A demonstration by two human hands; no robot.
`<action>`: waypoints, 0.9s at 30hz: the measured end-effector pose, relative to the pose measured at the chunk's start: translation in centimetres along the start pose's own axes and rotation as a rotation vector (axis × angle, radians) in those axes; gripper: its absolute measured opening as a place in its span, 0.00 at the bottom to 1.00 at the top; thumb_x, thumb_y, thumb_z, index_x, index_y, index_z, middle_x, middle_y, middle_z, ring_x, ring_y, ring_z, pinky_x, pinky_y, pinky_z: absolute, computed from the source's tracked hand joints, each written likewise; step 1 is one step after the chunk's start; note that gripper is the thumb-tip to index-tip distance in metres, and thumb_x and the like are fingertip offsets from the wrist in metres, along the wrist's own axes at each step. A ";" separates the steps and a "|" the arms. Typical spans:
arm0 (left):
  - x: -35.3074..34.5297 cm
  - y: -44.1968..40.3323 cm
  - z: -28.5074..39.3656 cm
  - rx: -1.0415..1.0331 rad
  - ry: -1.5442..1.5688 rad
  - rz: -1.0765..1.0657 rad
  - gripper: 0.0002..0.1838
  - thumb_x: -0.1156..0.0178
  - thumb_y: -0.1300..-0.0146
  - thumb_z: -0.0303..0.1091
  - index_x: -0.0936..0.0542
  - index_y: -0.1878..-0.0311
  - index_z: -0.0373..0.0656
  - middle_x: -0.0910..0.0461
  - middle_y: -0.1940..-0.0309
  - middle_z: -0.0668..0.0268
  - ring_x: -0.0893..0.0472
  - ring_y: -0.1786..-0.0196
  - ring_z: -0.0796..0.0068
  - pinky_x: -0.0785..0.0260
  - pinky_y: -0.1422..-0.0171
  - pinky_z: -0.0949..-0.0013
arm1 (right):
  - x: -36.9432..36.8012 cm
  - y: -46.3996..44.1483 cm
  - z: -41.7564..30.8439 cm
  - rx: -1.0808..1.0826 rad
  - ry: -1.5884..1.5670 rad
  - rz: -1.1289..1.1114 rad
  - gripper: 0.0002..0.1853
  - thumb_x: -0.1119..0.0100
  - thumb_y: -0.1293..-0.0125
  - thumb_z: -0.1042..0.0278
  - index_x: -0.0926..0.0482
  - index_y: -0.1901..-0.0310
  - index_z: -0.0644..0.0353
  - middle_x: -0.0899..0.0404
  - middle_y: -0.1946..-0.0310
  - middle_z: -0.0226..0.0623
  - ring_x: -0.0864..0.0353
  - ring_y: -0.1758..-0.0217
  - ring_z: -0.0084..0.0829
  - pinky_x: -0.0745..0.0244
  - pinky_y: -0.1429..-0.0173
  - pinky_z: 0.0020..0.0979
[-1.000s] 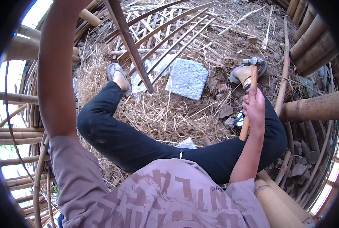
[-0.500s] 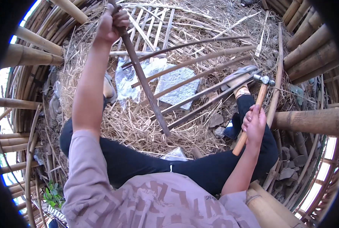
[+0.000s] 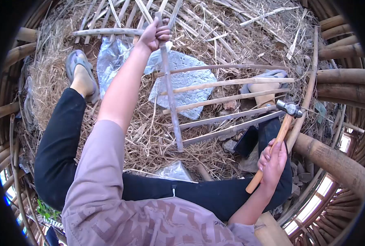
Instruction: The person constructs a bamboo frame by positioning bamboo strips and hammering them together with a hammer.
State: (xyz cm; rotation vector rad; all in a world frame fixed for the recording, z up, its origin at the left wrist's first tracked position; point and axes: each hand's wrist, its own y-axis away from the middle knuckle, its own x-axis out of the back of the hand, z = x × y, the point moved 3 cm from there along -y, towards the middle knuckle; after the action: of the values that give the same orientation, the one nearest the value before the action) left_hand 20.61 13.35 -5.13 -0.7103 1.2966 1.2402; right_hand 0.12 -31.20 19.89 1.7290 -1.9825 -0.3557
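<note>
Swinging the slatted rack [image 3: 171, 96] rightward since earlier, clasping its far end in curled left fingers [image 3: 163, 33], extending it bodyward from them; gripping a hammer [image 3: 283, 130] in folded right fingers [image 3: 265, 156]; probably positioning the rack, next needing steadying.

The pale stone slab [image 3: 190, 61] lay on straw [image 3: 141, 141] before the seated person. Just past its far edge, the left hand [image 3: 156, 35] was wrapped around the upper part of a wooden crossbar [image 3: 172, 106], which ran across the slab towards the person. Five slats [image 3: 235, 96] stretched from the crossbar to the slab's right. Farther right and nearer the person, the right hand [image 3: 272, 162] gripped a hammer [image 3: 283, 128] by its handle. Crumpled clear plastic [image 3: 110, 61] lay immediately left of the slab.
</note>
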 end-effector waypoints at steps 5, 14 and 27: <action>1.1 -3.7 -1.7 0.027 -0.061 0.017 0.23 0.64 0.20 0.56 0.31 0.52 0.44 0.49 0.82 0.78 0.51 0.82 0.85 0.54 0.78 0.77 | -0.4 -0.9 0.8 -0.065 0.035 -0.008 0.15 0.58 0.19 0.52 0.34 0.59 0.55 0.42 0.82 0.20 0.46 0.87 0.09 0.49 0.86 0.15; 1.6 -3.1 -1.2 -0.017 -0.085 0.056 0.30 0.59 0.27 0.67 0.31 0.63 0.47 0.47 0.84 0.79 0.46 0.83 0.87 0.54 0.81 0.80 | -0.7 -0.9 1.1 -0.065 0.089 -0.031 0.14 0.58 0.19 0.54 0.34 0.58 0.56 0.41 0.81 0.21 0.46 0.86 0.09 0.50 0.86 0.15; 2.8 2.1 1.2 -0.250 -0.156 0.147 0.29 0.65 0.21 0.58 0.31 0.46 0.39 0.44 0.79 0.75 0.45 0.81 0.84 0.46 0.77 0.78 | -2.3 2.3 -1.5 0.036 0.092 -0.006 0.15 0.57 0.19 0.53 0.34 0.57 0.57 0.41 0.81 0.22 0.46 0.86 0.09 0.49 0.86 0.15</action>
State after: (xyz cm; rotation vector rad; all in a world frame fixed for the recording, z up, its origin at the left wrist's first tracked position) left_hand 18.59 15.76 -7.05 -0.6874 1.0921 1.5645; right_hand -0.87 -28.37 21.81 1.7420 -1.9291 -0.2397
